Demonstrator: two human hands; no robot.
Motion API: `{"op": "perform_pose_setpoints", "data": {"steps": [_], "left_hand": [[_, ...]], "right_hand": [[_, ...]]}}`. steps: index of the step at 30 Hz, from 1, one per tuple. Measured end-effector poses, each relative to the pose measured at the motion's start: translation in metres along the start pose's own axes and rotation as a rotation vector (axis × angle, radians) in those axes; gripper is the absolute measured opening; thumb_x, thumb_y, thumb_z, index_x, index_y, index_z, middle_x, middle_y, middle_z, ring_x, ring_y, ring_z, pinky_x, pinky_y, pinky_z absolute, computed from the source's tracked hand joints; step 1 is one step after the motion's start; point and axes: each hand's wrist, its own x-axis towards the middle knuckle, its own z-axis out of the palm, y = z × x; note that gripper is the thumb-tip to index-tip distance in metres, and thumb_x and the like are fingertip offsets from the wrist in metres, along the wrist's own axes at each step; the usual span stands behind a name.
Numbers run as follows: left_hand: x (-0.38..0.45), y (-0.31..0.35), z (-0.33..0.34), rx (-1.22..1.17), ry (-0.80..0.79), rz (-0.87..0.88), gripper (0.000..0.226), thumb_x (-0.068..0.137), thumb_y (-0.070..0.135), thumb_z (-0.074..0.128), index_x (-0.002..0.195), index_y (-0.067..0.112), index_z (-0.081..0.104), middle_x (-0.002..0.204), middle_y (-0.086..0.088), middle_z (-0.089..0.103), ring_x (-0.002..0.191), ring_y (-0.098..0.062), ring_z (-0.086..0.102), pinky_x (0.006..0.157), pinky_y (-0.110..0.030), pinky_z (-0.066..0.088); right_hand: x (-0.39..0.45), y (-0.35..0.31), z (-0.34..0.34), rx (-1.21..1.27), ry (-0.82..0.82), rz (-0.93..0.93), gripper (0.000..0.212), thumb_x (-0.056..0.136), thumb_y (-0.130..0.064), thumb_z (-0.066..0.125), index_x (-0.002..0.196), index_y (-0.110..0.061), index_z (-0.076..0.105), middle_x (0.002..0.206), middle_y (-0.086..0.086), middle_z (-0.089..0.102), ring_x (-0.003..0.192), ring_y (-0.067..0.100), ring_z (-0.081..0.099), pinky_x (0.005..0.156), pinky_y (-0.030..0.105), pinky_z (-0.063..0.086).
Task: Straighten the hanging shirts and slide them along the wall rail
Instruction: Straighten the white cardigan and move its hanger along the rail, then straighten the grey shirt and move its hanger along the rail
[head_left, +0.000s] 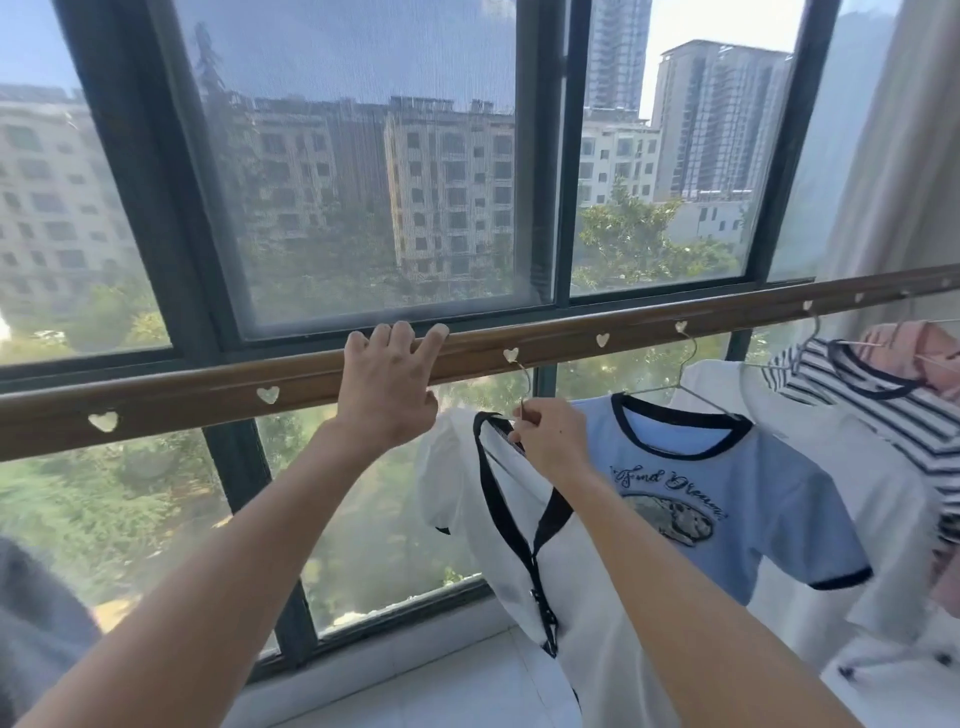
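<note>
Head view: black-trimmed white shirt

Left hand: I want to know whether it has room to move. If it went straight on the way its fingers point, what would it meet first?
The left hand already rests on the brown rail, fingers over its top edge. Beyond that, it would probably meet the window screen; how far behind the rail that sits is unclear.

Home, enclosed apt balcony used for drying laundry: brown rail w/ heart-shaped holes runs under dark-framed windows, shirts on wire hangers, white tile sill, curtain at right, high-rise blocks & trees outside.
</note>
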Motion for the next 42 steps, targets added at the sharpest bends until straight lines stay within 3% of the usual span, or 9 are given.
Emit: {"op": "perform_pose_setpoints", "data": {"steps": [2,5,8,10,18,29,32,37,42], "left_hand": [[0.001,0.002,0.0,-0.013,-0.003,0.012,0.074,0.078,0.041,0.058,0.144,0.028,0.027,0.113,-0.006,0.048,0.102,-0.027,0.047,0.091,-0.042,0.034],[0.008,0.001,0.001,-0.075,-0.038,0.048,0.079,0.079,0.042,0.06,0.148,0.028,0.023,0.117,-0.004,0.047,0.108,-0.025,0.046,0.099,-0.041,0.031],[0.013,-0.005,-0.002,-0.207,-0.108,0.095,0.084,0.08,0.036,0.062,0.152,0.028,0.018,0.129,-0.003,0.043,0.122,-0.026,0.04,0.109,-0.042,0.022],[0.005,-0.01,-0.008,-0.289,-0.102,0.113,0.085,0.08,0.029,0.063,0.152,0.029,0.019,0.137,-0.003,0.038,0.128,-0.028,0.035,0.112,-0.043,0.016],[-0.073,-0.06,-0.038,-0.451,0.108,0.158,0.061,0.083,0.008,0.064,0.139,0.017,0.044,0.131,-0.003,0.056,0.122,-0.023,0.048,0.102,-0.042,0.041],[-0.284,-0.192,-0.088,-0.535,-0.063,-0.211,0.059,0.086,0.005,0.061,0.141,0.012,0.043,0.122,-0.007,0.058,0.108,-0.02,0.052,0.092,-0.032,0.043],[-0.346,-0.226,-0.097,-0.528,-0.102,-0.296,0.059,0.087,0.01,0.061,0.142,0.017,0.041,0.123,-0.004,0.057,0.113,-0.02,0.053,0.099,-0.038,0.046],[-0.401,-0.261,-0.103,-0.537,-0.151,-0.384,0.059,0.088,0.01,0.061,0.141,0.021,0.039,0.12,0.001,0.055,0.118,-0.017,0.049,0.103,-0.035,0.042],[-0.409,-0.278,-0.091,-0.56,-0.187,-0.399,0.058,0.089,0.012,0.061,0.142,0.021,0.04,0.117,0.002,0.056,0.114,-0.015,0.051,0.103,-0.037,0.045]], "right_hand": [[0.0,0.0,-0.002,-0.001,-0.01,-0.005,0.015,0.086,0.005,0.051,0.077,0.008,0.062,0.079,0.025,0.066,0.08,0.035,0.067,0.054,0.015,0.044],[-0.005,-0.001,-0.007,-0.034,-0.013,-0.033,0.015,0.086,0.001,0.049,0.08,0.001,0.063,0.079,0.014,0.066,0.078,0.03,0.06,0.065,0.029,0.044],[-0.014,-0.009,-0.017,-0.059,0.038,-0.05,0.029,0.09,-0.006,0.056,0.119,-0.004,0.062,0.111,0.013,0.066,0.101,0.027,0.06,0.088,0.035,0.05],[-0.023,-0.016,-0.023,-0.064,0.079,-0.091,0.04,0.09,-0.008,0.058,0.129,-0.009,0.056,0.118,0.01,0.059,0.104,0.023,0.055,0.088,0.031,0.046],[-0.08,-0.066,-0.007,0.01,-0.025,-0.226,0.03,0.087,-0.003,0.056,0.114,-0.008,0.067,0.112,0.009,0.066,0.095,0.019,0.062,0.09,0.027,0.048],[-0.231,-0.174,0.108,0.084,-0.269,-0.403,0.024,0.09,-0.008,0.06,0.112,-0.01,0.069,0.105,0.003,0.071,0.085,0.012,0.062,0.07,0.008,0.04],[-0.273,-0.198,0.139,0.103,-0.33,-0.432,0.022,0.09,-0.007,0.06,0.109,-0.011,0.069,0.1,0.002,0.07,0.084,0.013,0.062,0.065,0.004,0.038],[-0.307,-0.217,0.176,0.085,-0.376,-0.4,0.024,0.089,-0.008,0.061,0.111,-0.01,0.07,0.102,0.003,0.071,0.088,0.014,0.063,0.068,0.008,0.038],[-0.301,-0.227,0.197,-0.028,-0.328,-0.385,0.028,0.088,-0.007,0.059,0.114,-0.01,0.069,0.112,0.008,0.067,0.104,0.023,0.061,0.082,0.025,0.043]]}}
